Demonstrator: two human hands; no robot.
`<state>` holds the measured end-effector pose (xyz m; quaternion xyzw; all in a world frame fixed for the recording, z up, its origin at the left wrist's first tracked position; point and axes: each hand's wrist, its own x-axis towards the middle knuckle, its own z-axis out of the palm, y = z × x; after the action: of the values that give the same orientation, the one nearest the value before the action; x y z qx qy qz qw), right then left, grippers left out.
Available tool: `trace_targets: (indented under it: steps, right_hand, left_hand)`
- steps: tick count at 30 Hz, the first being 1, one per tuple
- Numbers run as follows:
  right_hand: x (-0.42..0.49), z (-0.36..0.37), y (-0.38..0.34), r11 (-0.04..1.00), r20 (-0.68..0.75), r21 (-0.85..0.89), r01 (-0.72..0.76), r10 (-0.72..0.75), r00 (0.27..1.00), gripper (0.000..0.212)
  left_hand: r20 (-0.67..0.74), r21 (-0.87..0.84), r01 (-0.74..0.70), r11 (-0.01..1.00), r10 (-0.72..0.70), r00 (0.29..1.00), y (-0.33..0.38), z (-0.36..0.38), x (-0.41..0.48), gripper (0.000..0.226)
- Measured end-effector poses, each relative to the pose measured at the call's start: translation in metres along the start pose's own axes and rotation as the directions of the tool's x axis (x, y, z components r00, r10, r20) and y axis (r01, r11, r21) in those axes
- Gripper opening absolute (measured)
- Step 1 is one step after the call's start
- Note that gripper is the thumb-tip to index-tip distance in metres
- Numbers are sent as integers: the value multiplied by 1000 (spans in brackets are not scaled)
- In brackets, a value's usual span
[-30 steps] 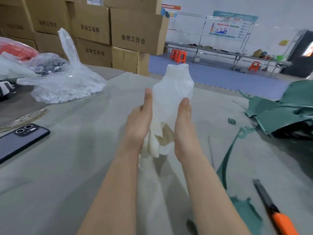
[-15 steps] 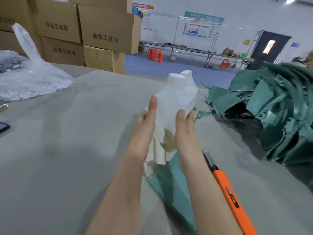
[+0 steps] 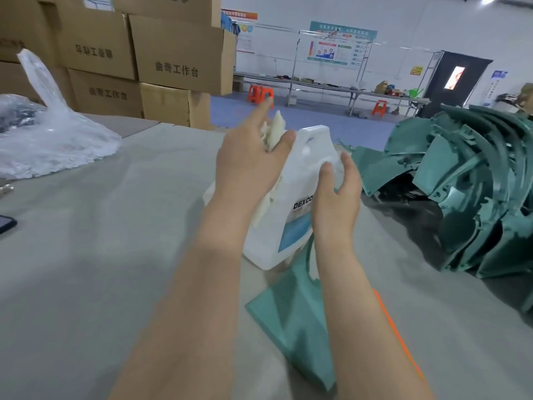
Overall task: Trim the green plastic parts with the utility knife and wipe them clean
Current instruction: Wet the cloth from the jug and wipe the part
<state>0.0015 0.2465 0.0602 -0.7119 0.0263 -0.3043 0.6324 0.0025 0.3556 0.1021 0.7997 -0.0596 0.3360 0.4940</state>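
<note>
The left fingers (image 3: pixel 264 106) are loosely spread, the index stretched up, while the rest of the left hand (image 3: pixel 248 166) keeps a cream cloth (image 3: pixel 276 130) pinned against the neck of a white jug (image 3: pixel 300 181). More cloth hangs below the palm. The right hand (image 3: pixel 336 203) curls its fingers and thumb round the jug's shoulder and holds it tilted. Whether the base rests on the table (image 3: pixel 115 255) or is lifted I cannot tell, nor whether the cap is off.

This looks like wetting the cloth for the wipe. To do it well, bunch the cloth over the mouth before tipping further, tip slowly with the right hand, and stop at damp. A soaked cloth will drip on the table.

The green part (image 3: pixel 291 316) to be wiped lies flat on the table right under the jug and between the forearms, so drips would land on it. The knife (image 3: pixel 388 316) lies just beside the right forearm, mostly hidden, with its blade out of view, so draw that arm back with care. The pile (image 3: pixel 467 192) of green parts crowds the right with jagged edges. The roomiest stretch lies to the left, between the arms and the bag (image 3: pixel 54 145), a fair spot to set the jug down. The phone (image 3: pixel 6 224) sits at the far left edge.
</note>
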Motion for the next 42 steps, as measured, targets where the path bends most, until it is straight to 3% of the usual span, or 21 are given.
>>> trace_targets:
  steps: [3, 5, 8, 10, 13, 16, 19, 21, 23, 26, 29, 32, 37, 39, 42]
  right_hand:
    - [-2, 12, -23, 986, -13, 67, 151, -151, 989, 22]
    - [-1, 21, -38, 984, 91, 67, 164, -169, 981, 28]
    - [6, 35, -47, 955, 221, -221, 199, -150, 964, 52]
    - [9, 40, -47, 930, 211, -305, 207, -146, 966, 51]
    - [12, 40, -47, 914, 192, -329, 237, -181, 965, 39]
    - [11, 34, -48, 931, 231, -254, 261, -204, 951, 33]
    - [8, 25, -47, 969, 323, -119, 217, -169, 931, 43]
    - [7, 24, -45, 967, 302, -146, 209, -158, 940, 51]
    - [6, 25, -46, 952, 187, -218, 213, -173, 967, 56]
    - [5, 23, -47, 924, 118, -310, 225, -198, 973, 51]
    - [6, 18, -49, 958, 190, -171, 229, -196, 962, 36]
    - [6, 16, -51, 971, 211, -78, 225, -205, 956, 40]
    - [7, 24, -45, 902, 154, -333, 274, -235, 960, 37]
    - [5, 24, -45, 915, 142, -262, 307, -278, 950, 31]
    - [3, 20, -52, 957, 39, 102, 272, -277, 960, 25]
  left_hand:
    - [47, 12, 68, 998, -68, 997, -3, 4, -2, 61]
    - [75, 95, 153, 984, -161, 984, -10, 5, -9, 57]
    - [107, 224, 190, 956, -217, 970, -17, 7, -12, 27]
    - [141, 303, 175, 937, -225, 964, -19, 9, -13, 27]
    - [142, 285, 182, 941, -230, 963, -22, 9, -18, 36]
    - [155, 242, 171, 955, -212, 965, -22, 7, -20, 47]
    - [152, 230, 196, 953, -235, 960, -20, 9, -21, 60]
    - [131, 248, 164, 955, -200, 971, -20, 12, -25, 63]
    - [107, 251, 134, 959, -165, 980, -19, 15, -30, 60]
    - [94, 240, 129, 962, -156, 983, -17, 16, -32, 57]
    - [99, 215, 119, 969, -143, 985, -17, 15, -32, 60]
    - [95, 187, 112, 976, -131, 987, -18, 15, -32, 59]
    - [82, 212, 98, 972, -117, 990, -21, 19, -32, 58]
    - [80, 207, 105, 973, -124, 989, -22, 20, -32, 61]
    - [77, 157, 123, 980, -136, 988, -27, 21, -36, 76]
